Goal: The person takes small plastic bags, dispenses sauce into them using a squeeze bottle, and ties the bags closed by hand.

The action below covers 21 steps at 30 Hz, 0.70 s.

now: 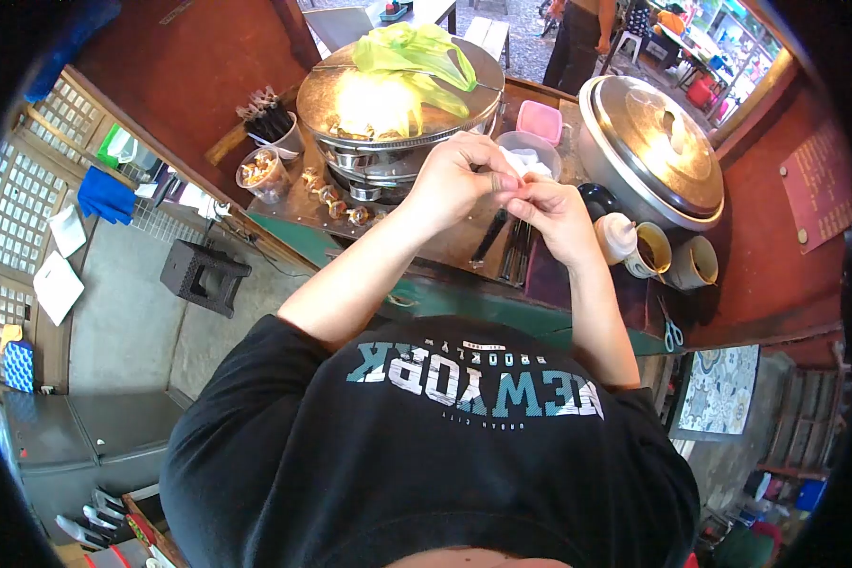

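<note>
My left hand and my right hand meet over the counter, thumbs and fingertips pinched together. Whatever lies between the fingertips is too small to make out. Just behind them is a clear plastic tub with white contents, partly hidden by my fingers. Below the hands, tongs and a black-handled utensil lie on the counter. Left of my left forearm, skewered food pieces rest on the wood. A white-capped squeeze bottle stands right of my right hand.
A wide steel pan with light green plastic bags on its lid stands at the back. Right are a big lidded pot, two sauce cups and hanging scissors. Left are a food cup and a black stool.
</note>
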Tool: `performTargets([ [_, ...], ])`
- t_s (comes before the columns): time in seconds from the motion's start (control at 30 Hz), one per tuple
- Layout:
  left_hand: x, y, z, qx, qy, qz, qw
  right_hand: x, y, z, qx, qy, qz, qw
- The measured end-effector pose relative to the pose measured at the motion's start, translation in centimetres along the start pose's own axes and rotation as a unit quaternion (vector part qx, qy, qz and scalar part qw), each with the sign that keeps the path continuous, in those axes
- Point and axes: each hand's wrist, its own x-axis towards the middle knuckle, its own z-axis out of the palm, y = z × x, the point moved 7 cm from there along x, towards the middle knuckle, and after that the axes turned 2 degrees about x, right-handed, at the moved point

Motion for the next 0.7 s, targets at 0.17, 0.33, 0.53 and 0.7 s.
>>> performTargets([
  [0.17, -0.6, 0.1, 0.1, 0.046, 0.008, -0.02, 0.999, 0.9, 1.3, -0.8, 0.081, -0.055, 0.043, 0.994],
  [0.33, -0.9, -0.3, -0.1, 0.022, 0.041, -0.015, 0.999, 1.1, 0.5, 0.3, 0.03, -0.058, 0.01, 0.998],
  [0.53, -0.8, -0.2, -0.2, -0.063, -0.014, -0.029, 0.997, 1.1, 1.4, 0.3, 0.172, -0.086, 0.075, 0.978],
  [0.7, -1.0, 0.3, -0.6, -0.07, -0.017, -0.039, 0.997, 1.4, 0.3, 0.9, 0.112, -0.028, 0.057, 0.992],
])
